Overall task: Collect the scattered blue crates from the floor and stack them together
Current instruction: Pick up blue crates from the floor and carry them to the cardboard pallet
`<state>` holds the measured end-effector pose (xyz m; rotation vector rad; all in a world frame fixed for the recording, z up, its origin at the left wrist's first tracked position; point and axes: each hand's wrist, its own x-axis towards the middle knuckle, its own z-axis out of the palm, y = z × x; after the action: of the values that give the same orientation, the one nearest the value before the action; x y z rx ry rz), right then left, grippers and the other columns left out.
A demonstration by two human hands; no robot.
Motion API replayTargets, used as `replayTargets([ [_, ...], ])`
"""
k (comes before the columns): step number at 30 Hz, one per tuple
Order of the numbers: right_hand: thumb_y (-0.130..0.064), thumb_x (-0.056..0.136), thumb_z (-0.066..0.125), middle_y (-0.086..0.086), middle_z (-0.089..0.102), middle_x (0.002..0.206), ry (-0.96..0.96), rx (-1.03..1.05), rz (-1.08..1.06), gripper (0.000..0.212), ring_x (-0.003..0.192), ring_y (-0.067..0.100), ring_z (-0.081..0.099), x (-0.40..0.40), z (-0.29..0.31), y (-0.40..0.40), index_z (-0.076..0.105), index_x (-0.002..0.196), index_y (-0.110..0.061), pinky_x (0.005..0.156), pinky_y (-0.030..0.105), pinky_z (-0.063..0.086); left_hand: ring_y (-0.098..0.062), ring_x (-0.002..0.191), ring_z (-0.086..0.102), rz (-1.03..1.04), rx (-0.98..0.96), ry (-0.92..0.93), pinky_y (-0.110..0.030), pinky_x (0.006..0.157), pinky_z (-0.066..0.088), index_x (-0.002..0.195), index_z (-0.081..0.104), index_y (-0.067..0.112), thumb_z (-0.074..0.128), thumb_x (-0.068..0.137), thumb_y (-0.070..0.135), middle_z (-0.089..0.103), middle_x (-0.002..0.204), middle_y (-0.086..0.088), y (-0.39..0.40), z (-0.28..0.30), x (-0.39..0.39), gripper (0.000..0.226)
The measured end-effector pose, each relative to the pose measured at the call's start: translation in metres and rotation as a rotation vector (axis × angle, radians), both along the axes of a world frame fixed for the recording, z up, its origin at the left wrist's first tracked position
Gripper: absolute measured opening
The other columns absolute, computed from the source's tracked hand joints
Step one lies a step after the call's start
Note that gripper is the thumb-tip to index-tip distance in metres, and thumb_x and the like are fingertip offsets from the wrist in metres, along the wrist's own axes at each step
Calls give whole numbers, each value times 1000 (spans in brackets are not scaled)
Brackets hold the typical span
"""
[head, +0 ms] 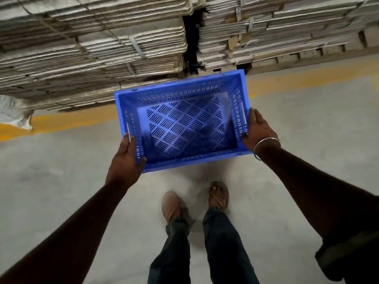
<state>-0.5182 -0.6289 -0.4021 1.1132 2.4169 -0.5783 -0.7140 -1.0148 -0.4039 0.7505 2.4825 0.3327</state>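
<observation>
one blue crate (184, 121) is in view, carried in the air between the two hands and above the floor (61, 181), open side up and empty. the left hand (125, 158) is clamped on the near left corner, thumb hooked over the rim and resting on the inner wall, the other fingers hidden under the outside. the right hand (259, 130) grips the right short wall close to the handle slot, palm against the outside, thumb lying along the rim. a metal bangle (264, 147) sits on that wrist. both hands are closed on the crate, neither spread free.

beyond the hands, past the far edge of the crate, rise tall piles of strapped flat cardboard (92, 48), and a yellow line (67, 119) runs along the floor at their foot. below the hands, the person's feet in sandals (218, 195) stand on bare concrete, one foot blurred.

no other crate and no stack shows here, so the step in hand looks like the carry: one crate picked up and on its way. the next move probably calls for finding the stack or another crate, lining up the corners over it, and lowering the crate level so it nests rather than catching on a rim.
</observation>
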Motion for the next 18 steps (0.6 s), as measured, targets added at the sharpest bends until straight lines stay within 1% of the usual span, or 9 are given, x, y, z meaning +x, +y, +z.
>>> replayTargets([
  [3, -26, 84, 61, 9, 10, 163, 10, 9, 6, 91, 145, 30, 25, 10, 22, -7, 5, 155, -13, 112, 42, 34, -34, 147, 27, -42, 28, 10, -47, 112, 38, 154, 25, 7, 61, 93, 34, 13, 164, -14, -1, 22, 5, 76],
  [7, -30, 85, 62, 13, 12, 162, 11, -5, -7, 92, 147, 30, 22, 22, 62, -19, 6, 155, -12, 116, 42, 30, -30, 149, 24, -17, 34, -23, -43, 116, 33, 156, 23, 11, 63, 93, 34, 10, 166, -9, -8, 66, 11, 78],
  [10, -33, 86, 62, 13, 15, 162, 23, 11, 1, 90, 147, 30, 22, 27, 113, -29, 8, 155, -12, 117, 41, 27, -25, 151, 20, -30, 38, -36, -40, 118, 29, 157, 22, 15, 60, 95, 38, 10, 166, -5, -18, 112, 9, 77],
  [13, -39, 87, 61, 11, 22, 160, 20, 61, 47, 87, 146, 29, 23, 39, 175, -43, 13, 155, -14, 118, 41, 26, -24, 151, 19, -82, 46, 7, -41, 119, 28, 154, 29, 13, 59, 95, 41, 15, 165, -4, -27, 168, 12, 72],
  [14, -42, 86, 59, 9, 23, 160, 15, 100, 75, 86, 146, 29, 23, 43, 195, -48, 15, 155, -15, 117, 42, 27, -25, 151, 19, -106, 64, 15, -42, 119, 28, 153, 33, 13, 58, 95, 44, 16, 164, -4, -29, 185, 13, 71],
  [16, -49, 85, 57, 7, 22, 161, 7, 193, 133, 86, 147, 29, 23, 51, 234, -55, 17, 154, -18, 115, 44, 29, -29, 150, 20, -160, 77, 16, -43, 119, 28, 150, 40, 12, 51, 94, 57, 20, 163, -7, -27, 218, 13, 73],
  [18, -50, 83, 57, 6, 23, 160, 12, 221, 132, 84, 146, 30, 24, 61, 273, -61, 20, 153, -21, 114, 45, 31, -33, 149, 23, -241, 61, 29, -41, 119, 24, 148, 44, 10, 37, 87, 69, 25, 161, -11, -21, 245, 9, 85],
])
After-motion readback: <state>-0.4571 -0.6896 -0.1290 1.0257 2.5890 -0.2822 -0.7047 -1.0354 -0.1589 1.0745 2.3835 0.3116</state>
